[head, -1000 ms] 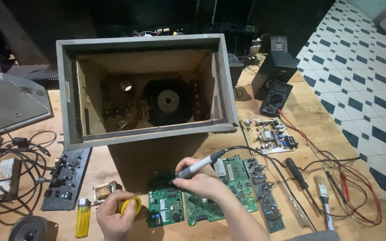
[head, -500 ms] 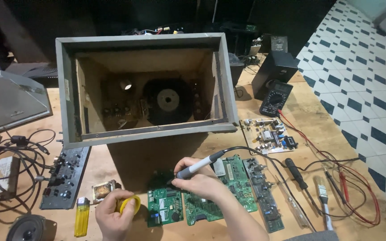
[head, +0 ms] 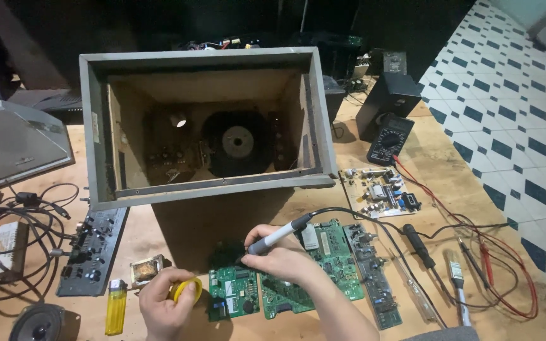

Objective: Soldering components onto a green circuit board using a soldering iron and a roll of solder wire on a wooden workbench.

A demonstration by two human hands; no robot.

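The left hand (head: pixel 162 309) is nearest, its grip clenched around a yellow roll (head: pixel 183 290) low on the wooden surface (head: pixel 178 230). Just left of it lie a yellow lighter (head: pixel 116 307) and a round speaker (head: pixel 38 323). Beside the roll sits a small green board (head: pixel 234 293), and the right hand (head: pixel 282 259) rests over it, grasping a soldering iron (head: pixel 276 235) like a pen, its dark tip pointing down-left toward the board; whether the tip touches cannot be told. The iron's black cable (head: pixel 361 218) runs off to the right. Under the right wrist is a larger green board (head: pixel 323 259), with a long narrow board (head: pixel 371 275) just right of it, then a screwdriver (head: pixel 419 247), a brush (head: pixel 457 284) and red test leads (head: pixel 507 278). To the left lie a small transformer (head: pixel 145 270), a black panel (head: pixel 90 252) and a tangle of wires (head: pixel 14 221). Further back stands an open wooden cabinet (head: pixel 206 123), a dark speaker cone (head: pixel 235 142) at its bottom. Right of it are another board (head: pixel 380 192) and a multimeter (head: pixel 390 140); beyond stands 1 black speaker box (head: pixel 390 104). At the far left rests a grey metal cover (head: pixel 23 142)
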